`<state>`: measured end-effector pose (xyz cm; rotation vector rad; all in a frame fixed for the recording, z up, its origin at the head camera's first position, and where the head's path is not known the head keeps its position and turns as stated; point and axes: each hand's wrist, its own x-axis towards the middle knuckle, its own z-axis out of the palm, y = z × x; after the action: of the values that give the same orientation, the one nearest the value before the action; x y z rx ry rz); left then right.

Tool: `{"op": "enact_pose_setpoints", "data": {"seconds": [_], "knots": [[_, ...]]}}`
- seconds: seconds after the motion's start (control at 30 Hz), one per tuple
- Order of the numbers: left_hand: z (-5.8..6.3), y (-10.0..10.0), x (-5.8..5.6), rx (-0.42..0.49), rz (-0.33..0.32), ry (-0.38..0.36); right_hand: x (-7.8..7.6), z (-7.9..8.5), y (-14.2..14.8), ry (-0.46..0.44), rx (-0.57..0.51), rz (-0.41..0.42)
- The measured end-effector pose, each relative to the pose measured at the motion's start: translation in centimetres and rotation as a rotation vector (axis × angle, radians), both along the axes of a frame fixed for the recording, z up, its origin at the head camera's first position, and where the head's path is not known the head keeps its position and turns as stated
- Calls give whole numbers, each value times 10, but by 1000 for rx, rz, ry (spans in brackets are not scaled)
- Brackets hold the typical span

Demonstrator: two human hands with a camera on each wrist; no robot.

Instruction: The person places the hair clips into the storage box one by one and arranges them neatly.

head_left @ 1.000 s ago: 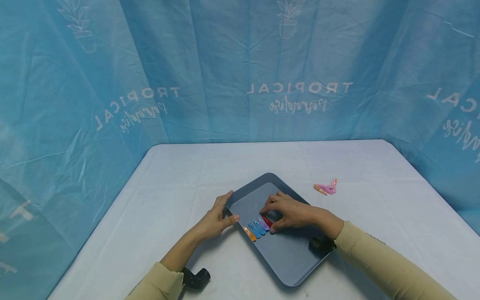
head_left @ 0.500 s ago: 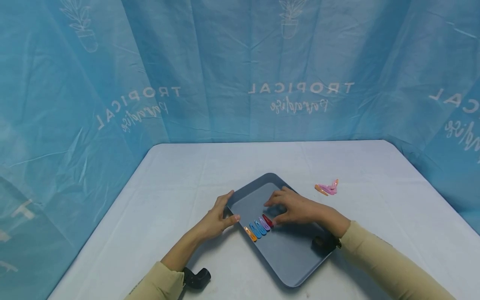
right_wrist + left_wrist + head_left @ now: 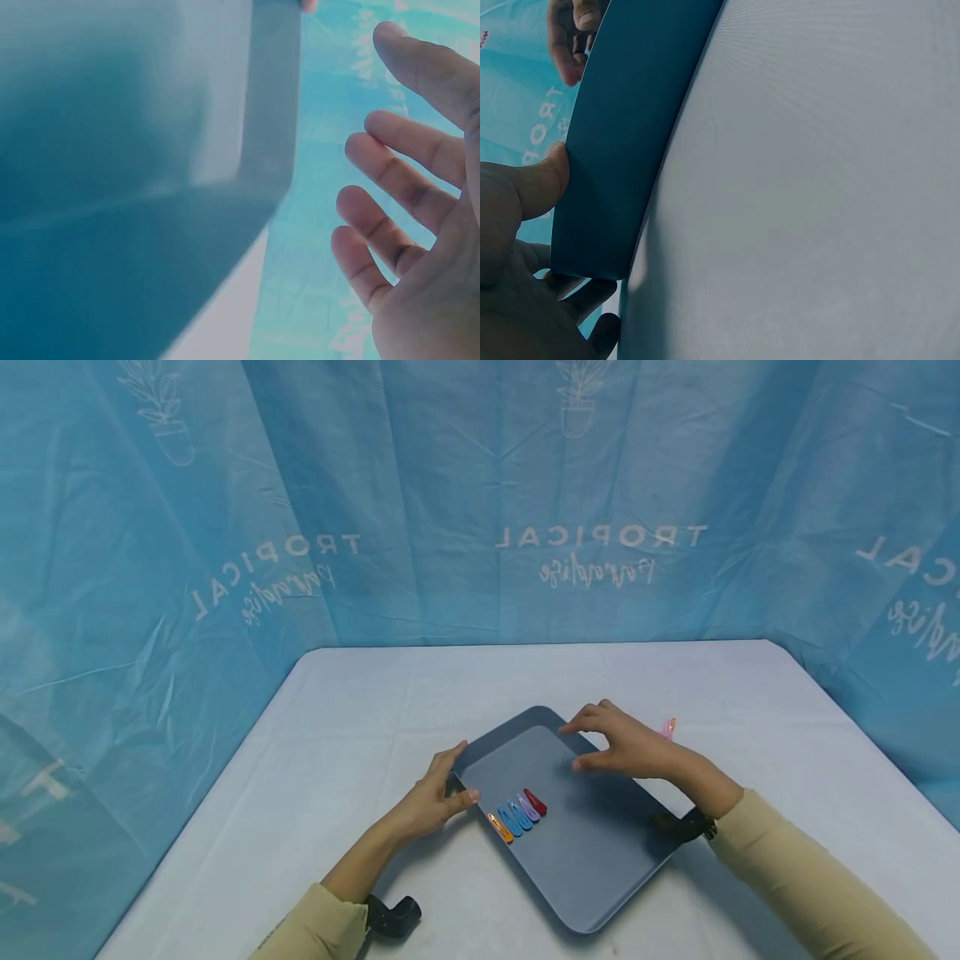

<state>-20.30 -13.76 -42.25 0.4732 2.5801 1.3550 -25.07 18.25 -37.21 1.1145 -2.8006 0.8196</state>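
A grey-blue tray (image 3: 592, 868) lies turned at an angle on the table. Inside, along its left side, is a row of snap hair clips: an orange clip (image 3: 500, 827), two blue clips (image 3: 514, 817), a lilac clip (image 3: 528, 807) and a red clip (image 3: 535, 802). My left hand (image 3: 431, 797) holds the tray's left corner, thumb on the rim and fingers round the corner in the left wrist view. Above the tray's far right edge is my right hand (image 3: 626, 745), thumb and fingers spread, nothing between them. Behind it shows part of a pink hair clip (image 3: 668, 728).
A white cloth covers the table (image 3: 375, 710). Blue printed curtains (image 3: 465, 485) hang behind and at both sides. A black wrist-worn camera (image 3: 393, 917) sits at the left cuff, and another black camera (image 3: 682, 827) hangs over the tray's right edge.
My right hand has let go of the red clip, which stays in the row, and has moved up and right towards the loose clips, now partly covering them. The left hand has stayed put.
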Motion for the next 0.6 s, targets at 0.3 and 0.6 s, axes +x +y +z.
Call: {"op": "enact_pose_setpoints", "data": {"seconds": [0.3,0.6], "knots": [[-1,1,0,-9,8,7,-6,3,28,-5,-31,-79],[-1,0,0,-8,3,2,-12,-10,57,-16,-45,-169]]}}
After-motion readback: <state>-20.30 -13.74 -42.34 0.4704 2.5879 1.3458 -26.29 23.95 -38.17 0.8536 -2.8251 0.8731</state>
